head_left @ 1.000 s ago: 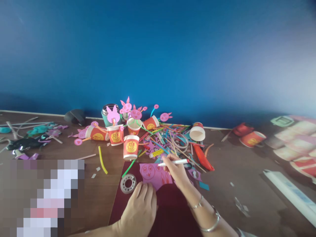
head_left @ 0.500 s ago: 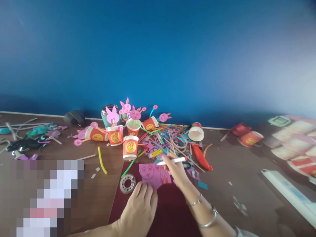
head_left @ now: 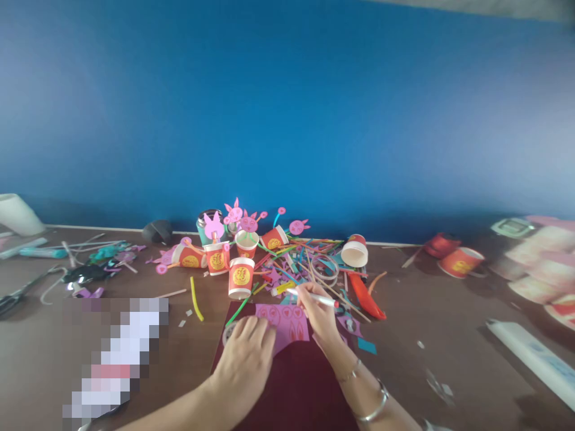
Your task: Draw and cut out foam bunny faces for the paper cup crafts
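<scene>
My left hand lies flat, fingers spread, on the near left corner of a pink paper sheet with small faces drawn on it. The sheet rests on a dark maroon card. My left hand also covers most of a tape roll. My right hand is closed on a white marker pen, whose tip is at the sheet's far edge. Bracelets sit on my right wrist.
Beyond the sheet stand red paper cups with pink bunny cut-outs, a heap of coloured sticks, an overturned cup and a red object. More cups lie at the right. Scissors and scraps lie left. A blue wall rises behind.
The camera has tilted up and shifted, showing more of the table at the left. My left hand has slid forward onto the sheet and over the tape roll. The pen stays at the sheet.
</scene>
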Available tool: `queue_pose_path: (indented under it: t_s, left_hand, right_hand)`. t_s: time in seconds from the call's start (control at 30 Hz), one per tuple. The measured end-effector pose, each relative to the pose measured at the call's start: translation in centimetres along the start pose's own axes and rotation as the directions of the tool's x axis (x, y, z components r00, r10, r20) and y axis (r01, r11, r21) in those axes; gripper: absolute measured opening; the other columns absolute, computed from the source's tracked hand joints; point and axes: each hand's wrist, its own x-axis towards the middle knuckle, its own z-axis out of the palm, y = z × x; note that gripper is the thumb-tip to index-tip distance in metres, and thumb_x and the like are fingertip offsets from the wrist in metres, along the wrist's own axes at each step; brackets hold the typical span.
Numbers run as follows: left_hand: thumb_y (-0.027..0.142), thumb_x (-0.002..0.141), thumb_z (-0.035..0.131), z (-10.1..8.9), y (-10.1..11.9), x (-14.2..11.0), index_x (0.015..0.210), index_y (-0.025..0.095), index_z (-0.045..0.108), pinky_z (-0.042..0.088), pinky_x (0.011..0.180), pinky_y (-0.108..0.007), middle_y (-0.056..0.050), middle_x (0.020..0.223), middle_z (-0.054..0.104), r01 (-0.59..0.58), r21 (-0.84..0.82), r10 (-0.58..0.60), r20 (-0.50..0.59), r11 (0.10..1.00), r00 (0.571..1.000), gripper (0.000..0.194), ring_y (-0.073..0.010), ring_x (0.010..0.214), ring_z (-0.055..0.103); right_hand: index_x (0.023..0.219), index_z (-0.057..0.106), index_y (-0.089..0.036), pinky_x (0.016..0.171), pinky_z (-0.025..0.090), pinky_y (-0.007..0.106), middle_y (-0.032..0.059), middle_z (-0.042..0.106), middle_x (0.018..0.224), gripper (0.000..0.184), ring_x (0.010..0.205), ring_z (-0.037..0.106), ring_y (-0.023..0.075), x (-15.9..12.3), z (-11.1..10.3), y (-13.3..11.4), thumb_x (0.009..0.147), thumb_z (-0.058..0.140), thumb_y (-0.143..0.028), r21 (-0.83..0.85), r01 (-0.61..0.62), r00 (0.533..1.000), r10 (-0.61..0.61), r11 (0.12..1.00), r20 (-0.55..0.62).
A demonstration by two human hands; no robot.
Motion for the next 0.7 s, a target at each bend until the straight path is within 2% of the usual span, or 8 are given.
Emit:
queue_pose_path:
  t_s: [0.13,0.23,0.37,0.43,0.53,0.6,0.67,0.7]
  left_hand:
    - [0.014,0.088,0.046,-1.9,-3.3,0.6,0.098,0.018,0.062,0.045,0.083,-0.038,-0.007,0.098,0.063,0.221,-0.136,-0.229,-0.048,0.966,0.972,0.019,-0.023,0.093,0.056]
    - [0.014,0.088,0.047,-2.1,-4.1,1.2,0.096,0.018,0.063,0.045,0.083,-0.037,-0.007,0.099,0.065,0.207,-0.223,-0.231,-0.086,0.953,0.969,0.018,-0.0224,0.094,0.058]
    - [0.011,0.085,0.052,-1.3,-1.7,3.6,0.08,0.019,0.065,0.045,0.079,-0.031,-0.003,0.082,0.065,0.018,-0.318,-0.044,-0.074,0.948,0.996,0.016,-0.0182,0.084,0.059]
    - [0.012,0.086,0.052,-0.9,0.1,5.2,0.072,0.018,0.064,0.045,0.077,-0.029,-0.002,0.08,0.065,-0.068,-0.297,0.052,-0.062,0.953,0.997,0.02,-0.0176,0.082,0.059]
    - [0.013,0.088,0.048,0.0,2.6,7.1,0.07,0.017,0.065,0.045,0.077,-0.031,-0.004,0.078,0.066,-0.118,-0.21,0.117,-0.017,0.971,0.993,0.025,-0.0185,0.082,0.059]
    - [0.015,0.088,0.048,0.6,4.0,7.4,0.075,0.016,0.067,0.045,0.079,-0.033,-0.007,0.082,0.067,-0.111,-0.178,0.117,0.026,0.978,0.993,0.023,-0.0207,0.085,0.059]
    - [0.022,0.088,0.052,1.2,5.1,7.3,0.096,0.017,0.067,0.045,0.082,-0.034,-0.008,0.099,0.067,-0.15,-0.236,0.159,0.021,0.96,0.987,0.017,-0.0224,0.097,0.058]
    - [0.027,0.088,0.053,1.3,5.3,7.2,0.108,0.019,0.063,0.045,0.086,-0.035,-0.008,0.109,0.065,-0.174,-0.258,0.184,0.014,0.95,0.983,0.024,-0.0229,0.102,0.056]
  right_hand:
    - [0.069,0.057,-0.021,0.042,0.031,0.024,-0.0043,0.049,0.05,0.036,0.044,0.042,0.0112,0.4,-0.6,-1.0,0.083,0.053,-0.054,0.065,0.086,0.968,-0.067,0.994,-0.242]
    - [0.064,0.049,-0.022,0.039,0.026,0.023,-0.0083,0.036,0.041,0.037,0.037,0.034,0.0094,1.6,-2.2,-2.1,0.084,0.05,-0.053,0.123,0.161,0.91,-0.098,0.979,-0.403]
    - [0.06,0.044,-0.023,0.036,0.017,0.023,-0.0101,0.03,0.037,0.037,0.033,0.025,0.0078,3.6,-5.1,-2.5,0.084,0.049,-0.05,0.206,0.21,0.829,-0.063,0.956,-0.555]
    - [0.058,0.04,-0.024,0.036,0.018,0.023,-0.0103,0.029,0.037,0.038,0.032,0.024,0.0077,4.2,-6.2,-2.3,0.084,0.048,-0.051,0.209,0.22,0.812,-0.06,0.953,-0.58]
    - [0.058,0.04,-0.024,0.035,0.021,0.023,-0.0103,0.03,0.037,0.039,0.032,0.027,0.0081,4.5,-6.8,-1.8,0.081,0.049,-0.055,0.207,0.221,0.809,-0.06,0.953,-0.585]
    - [0.059,0.042,-0.024,0.034,0.022,0.023,-0.01,0.031,0.038,0.039,0.032,0.03,0.0085,4.4,-6.6,-1.5,0.079,0.051,-0.057,0.208,0.217,0.815,-0.059,0.954,-0.576]
    - [0.06,0.044,-0.024,0.034,0.022,0.022,-0.0099,0.032,0.039,0.039,0.032,0.033,0.0081,4.3,-6.2,-1.3,0.077,0.054,-0.057,0.214,0.209,0.826,-0.055,0.954,-0.561]
    - [0.06,0.045,-0.024,0.034,0.022,0.022,-0.0099,0.033,0.039,0.038,0.033,0.033,0.0077,4.2,-6.0,-1.3,0.076,0.056,-0.056,0.218,0.204,0.831,-0.052,0.954,-0.553]
